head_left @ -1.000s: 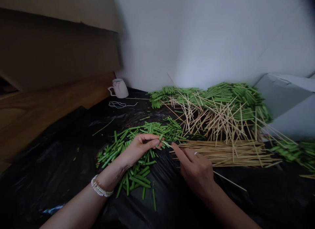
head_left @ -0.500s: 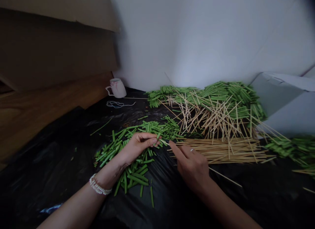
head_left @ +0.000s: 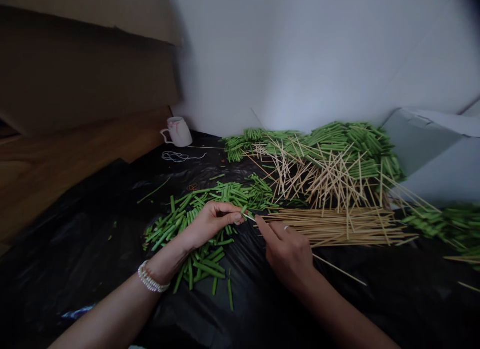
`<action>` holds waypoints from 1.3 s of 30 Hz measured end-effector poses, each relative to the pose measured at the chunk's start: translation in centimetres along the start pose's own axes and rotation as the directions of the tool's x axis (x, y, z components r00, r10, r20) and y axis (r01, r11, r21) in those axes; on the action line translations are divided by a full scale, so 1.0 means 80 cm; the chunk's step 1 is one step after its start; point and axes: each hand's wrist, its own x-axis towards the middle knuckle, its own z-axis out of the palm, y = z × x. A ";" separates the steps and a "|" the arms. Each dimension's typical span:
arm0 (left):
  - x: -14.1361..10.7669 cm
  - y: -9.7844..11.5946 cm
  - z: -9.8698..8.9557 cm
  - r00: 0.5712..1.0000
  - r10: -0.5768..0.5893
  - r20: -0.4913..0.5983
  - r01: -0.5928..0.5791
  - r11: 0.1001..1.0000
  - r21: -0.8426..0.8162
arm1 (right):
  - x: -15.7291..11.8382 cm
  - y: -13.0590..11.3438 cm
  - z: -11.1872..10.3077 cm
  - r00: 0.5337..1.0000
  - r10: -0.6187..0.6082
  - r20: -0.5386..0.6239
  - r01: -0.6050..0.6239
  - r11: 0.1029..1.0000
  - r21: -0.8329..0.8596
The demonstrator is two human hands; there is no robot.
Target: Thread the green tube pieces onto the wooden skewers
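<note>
Head camera now, and a pale wall (head_left: pixel 300 49) fills the back, well beyond the bundle of bare skewers (head_left: pixel 337 226). Black plastic sheet (head_left: pixel 255 301) runs beneath that bundle and spreads out in front of it and to its left. Just behind the bundle sits the big heap of green stems (head_left: pixel 337 144), bristling with pale sticks that slant down across the bundle's back edge. Left of the bundle, the loose pile of cut stems (head_left: pixel 168 229) fans out under the left wrist.

Hands next! The left hand (head_left: pixel 212 221) is off the bundle's left end, thumb and fingers pinching tight. The right hand (head_left: pixel 288 254), at the bundle's front left corner, is closed around a stick, index finger stretched along it. Farther back and left of the bundle, a mug (head_left: pixel 180 133) stands upright.

Down to the small stuff: the single skewer (head_left: pixel 339 270) trails out in front of the bundle, its other end at the short stem piece (head_left: pixel 243 209) in the left pinch, left of the bundle. And the right hand has just edged closer! Less stick shows between the hands, so it seems to be sliding deeper into the stem.
</note>
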 end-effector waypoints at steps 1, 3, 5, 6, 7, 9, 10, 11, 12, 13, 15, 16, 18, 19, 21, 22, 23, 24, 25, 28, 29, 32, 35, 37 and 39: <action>0.000 0.000 0.001 1.000 -0.001 0.001 0.001 1.000 0.009 | 0.000 0.000 0.000 1.000 0.001 0.005 -0.001 1.000 0.001; 0.001 0.000 0.002 1.000 0.000 -0.001 0.000 1.000 0.001 | 0.000 0.001 0.001 1.000 0.008 0.013 -0.008 1.000 0.002; 0.002 -0.001 0.001 1.000 0.009 -0.028 -0.011 0.999 -0.046 | 0.001 0.003 0.001 1.000 0.013 0.016 -0.013 1.000 0.006; 0.002 -0.002 -0.001 0.998 0.019 -0.054 -0.023 0.997 -0.074 | 0.002 0.004 0.000 1.000 0.016 0.013 -0.016 1.000 0.007; 0.003 -0.002 -0.003 0.996 0.032 -0.089 -0.040 0.994 -0.099 | 0.003 0.006 0.000 1.000 0.019 0.009 -0.019 1.000 0.007; 0.005 -0.004 -0.010 0.984 0.054 -0.170 -0.077 0.988 -0.136 | 0.004 0.009 -0.001 1.000 0.022 -0.001 -0.022 1.000 0.002; 0.006 -0.005 -0.013 0.977 0.058 -0.203 -0.090 0.984 -0.153 | 0.004 0.011 -0.002 1.000 0.023 -0.008 -0.023 1.000 0.000; 0.007 -0.006 -0.015 0.973 0.054 -0.224 -0.096 0.979 -0.180 | 0.005 0.012 -0.002 1.000 0.025 -0.016 -0.025 1.000 0.001; 0.007 -0.007 -0.017 0.972 0.041 -0.231 -0.093 0.971 -0.219 | 0.005 0.012 -0.003 0.999 0.024 -0.025 -0.024 1.000 0.007; 0.007 -0.007 -0.018 0.974 0.020 -0.227 -0.082 0.961 -0.264 | 0.005 0.012 -0.003 0.999 0.025 -0.034 -0.024 1.000 0.015; 0.007 -0.008 -0.018 0.980 -0.021 -0.197 -0.049 0.937 -0.346 | 0.004 0.012 -0.002 0.998 0.027 -0.048 -0.025 0.999 0.037; 0.007 -0.009 -0.017 0.982 -0.036 -0.184 -0.036 0.928 -0.371 | 0.004 0.011 -0.002 0.998 0.028 -0.051 -0.026 0.998 0.049; 0.007 -0.009 -0.015 0.984 -0.046 -0.170 -0.023 0.923 -0.383 | 0.004 0.009 -0.002 0.998 0.030 -0.056 -0.026 0.998 0.064; 0.006 -0.009 -0.014 0.985 -0.043 -0.168 -0.024 0.925 -0.379 | 0.004 0.008 -0.002 0.998 0.031 -0.060 -0.027 0.997 0.067; 0.006 -0.008 -0.013 0.986 -0.037 -0.164 -0.024 0.935 -0.354 | 0.004 0.007 -0.002 0.997 0.036 -0.066 -0.031 0.997 0.068; 0.006 -0.008 -0.014 0.986 -0.036 -0.164 -0.022 0.941 -0.339 | 0.004 0.006 -0.002 0.997 0.039 -0.068 -0.034 0.997 0.069; 0.006 -0.008 -0.014 0.986 -0.036 -0.164 -0.020 0.945 -0.326 | 0.004 0.006 -0.002 0.997 0.042 -0.064 -0.038 0.997 0.072; 0.006 -0.007 -0.014 0.986 -0.036 -0.165 -0.019 0.948 -0.318 | 0.004 0.005 -0.002 0.997 0.046 -0.056 -0.041 0.996 0.077; 0.006 -0.006 -0.014 0.985 -0.036 -0.168 -0.020 0.948 -0.317 | 0.004 0.005 -0.002 0.998 0.050 -0.048 -0.046 0.995 0.083; 0.005 -0.004 -0.008 0.988 -0.028 -0.153 -0.017 0.957 -0.288 | 0.004 0.002 -0.002 0.998 0.053 -0.023 -0.051 0.994 0.098; 0.004 -0.003 -0.005 0.992 -0.027 -0.127 -0.006 0.968 -0.251 | 0.005 0.000 -0.002 0.999 0.048 -0.022 -0.045 0.994 0.099; 0.002 -0.002 0.007 0.999 -0.020 -0.026 0.017 0.994 -0.106 | 0.007 -0.005 -0.003 0.999 0.028 -0.034 -0.024 0.995 0.097; 0.002 -0.002 0.012 0.996 0.083 -0.021 -0.081 0.994 0.068 | 0.009 -0.002 -0.004 0.999 0.027 -0.040 -0.024 0.996 0.087; 0.002 -0.004 0.011 0.972 0.235 -0.010 -0.220 0.925 0.310 | 0.009 0.004 -0.005 0.998 0.051 -0.039 -0.048 0.997 0.067; 0.003 -0.009 0.008 0.926 0.368 0.086 -0.349 0.745 0.568 | 0.008 0.012 -0.004 0.995 0.090 -0.036 -0.088 0.995 0.055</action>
